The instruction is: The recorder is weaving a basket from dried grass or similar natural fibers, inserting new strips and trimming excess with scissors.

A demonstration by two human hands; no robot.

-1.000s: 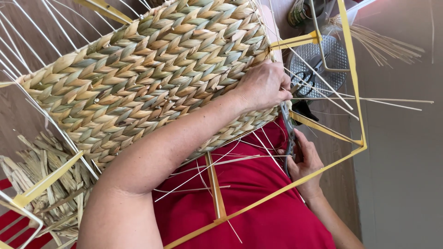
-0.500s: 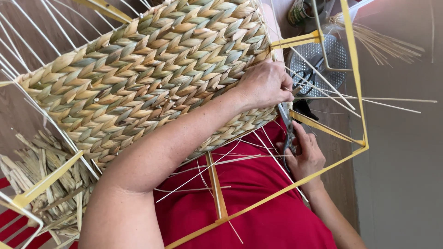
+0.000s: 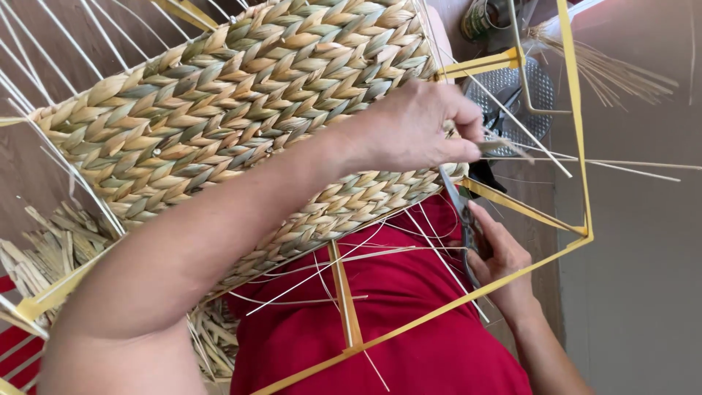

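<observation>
A woven straw basket panel [image 3: 241, 110] is stretched over a yellow metal frame [image 3: 578, 146] on my lap. My left hand [image 3: 417, 132] reaches across the weave to its right edge and pinches the end of a thin straw strand [image 3: 504, 144] between thumb and fingers. Just below, my right hand [image 3: 501, 260] grips a pair of dark metal scissors [image 3: 459, 212], with the blades pointing up toward the basket edge under my left hand. Loose thin strands [image 3: 329, 263] hang across my red clothing [image 3: 409, 322].
Cut straw scraps [image 3: 51, 249] lie at the lower left. A bundle of straw [image 3: 614, 66] and a round perforated metal object [image 3: 534, 95] sit at the upper right. Long thin canes [image 3: 621, 162] stick out rightward past the frame, and more canes [image 3: 66, 36] fan out at the upper left.
My left hand has shifted slightly right off the basket edge and now pinches a strand end. The right hand with the scissors has stayed close below it.
</observation>
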